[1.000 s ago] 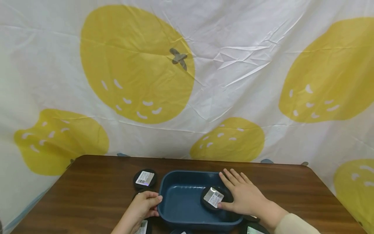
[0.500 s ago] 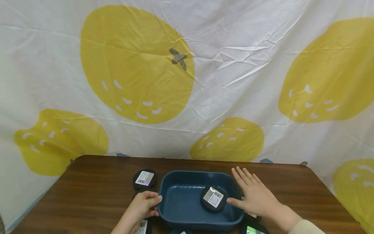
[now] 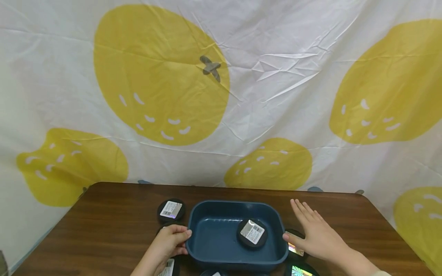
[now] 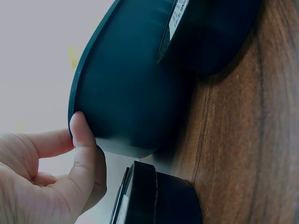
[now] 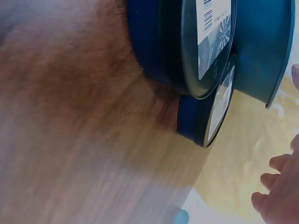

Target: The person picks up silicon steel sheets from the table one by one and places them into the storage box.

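A dark blue rectangular tub [image 3: 213, 237] stands on the wooden table. Inside it, right of its middle, lies a round black container [image 3: 251, 239] with a silver-and-white barcode label. My left hand [image 3: 166, 242] grips the tub's left rim between thumb and fingers, and the left wrist view shows the thumb on the outer wall [image 4: 126, 84]. Just past the right rim hovers my right hand [image 3: 319, 232], fingers straight and thumb spread, holding nothing. Its thumb overlaps another round black container [image 3: 296, 251] in the head view. In the right wrist view the right-hand fingers [image 5: 278, 163] show at the edge.
More labelled round black containers surround the tub: one at the back left [image 3: 171, 211], one at the front left [image 3: 168, 268], one at the front right [image 3: 299, 270]. The wooden table [image 3: 114, 222] ends at a white cloth [image 3: 269, 96] with yellow fruit prints.
My right hand has moved right, from over the container in the tub to beyond the tub's right rim, leaving that container in place. My left hand keeps its grip on the rim.
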Motion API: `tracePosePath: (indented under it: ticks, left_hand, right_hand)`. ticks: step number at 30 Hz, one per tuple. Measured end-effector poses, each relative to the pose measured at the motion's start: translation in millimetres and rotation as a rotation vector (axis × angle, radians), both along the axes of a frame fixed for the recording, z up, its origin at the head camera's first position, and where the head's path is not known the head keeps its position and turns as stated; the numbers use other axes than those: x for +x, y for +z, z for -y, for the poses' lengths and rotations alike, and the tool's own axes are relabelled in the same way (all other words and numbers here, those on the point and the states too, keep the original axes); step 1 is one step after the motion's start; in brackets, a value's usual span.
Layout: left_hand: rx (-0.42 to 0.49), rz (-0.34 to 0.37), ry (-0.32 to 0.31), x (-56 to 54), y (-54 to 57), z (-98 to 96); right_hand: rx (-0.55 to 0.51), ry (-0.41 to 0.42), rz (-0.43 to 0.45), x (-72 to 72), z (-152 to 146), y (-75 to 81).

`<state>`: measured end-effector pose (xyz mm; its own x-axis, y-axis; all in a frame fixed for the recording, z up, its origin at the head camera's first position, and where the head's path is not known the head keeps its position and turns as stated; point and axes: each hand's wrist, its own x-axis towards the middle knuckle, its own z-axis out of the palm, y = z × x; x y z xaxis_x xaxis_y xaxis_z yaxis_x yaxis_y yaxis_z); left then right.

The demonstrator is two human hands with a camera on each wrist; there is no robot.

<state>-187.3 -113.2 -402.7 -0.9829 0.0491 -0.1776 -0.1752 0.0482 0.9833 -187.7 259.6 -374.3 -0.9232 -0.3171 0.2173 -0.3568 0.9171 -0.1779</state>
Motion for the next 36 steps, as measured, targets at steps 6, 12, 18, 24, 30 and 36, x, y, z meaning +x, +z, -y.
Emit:
tracePosePath:
  ticks: [6, 12, 18, 24, 30, 36]
  left_hand:
    - [0.004, -0.009, -0.008, 1.0, 0.2, 0.3]
    - [0.007, -0.008, -0.005, 0.5, -0.3, 0.6]
    - [-0.009, -0.005, 0.005, 0.9, 0.7, 0.5]
    - [-0.011, -0.004, 0.000, 0.0, 0.9, 0.6]
    - [-0.004, -0.005, -0.003, -0.4, -1.4, 1.1]
    - [-0.003, 0.000, -0.011, -1.4, -1.8, 1.2]
  right_hand:
    - [-0.018, -0.007, -0.002, 9.2, -10.5, -3.4]
    - [-0.070, -0.020, 0.044, 14.9, -21.5, -11.9]
    - [-0.136, -0.017, 0.106, 17.2, -35.8, -21.3]
    - [-0.180, -0.025, 0.207, 17.8, -46.9, -28.3]
    - [-0.231, -0.035, 0.300, 15.7, -47.4, -34.7]
    - [-0.235, -0.052, 0.315, 14.1, -41.9, -39.3]
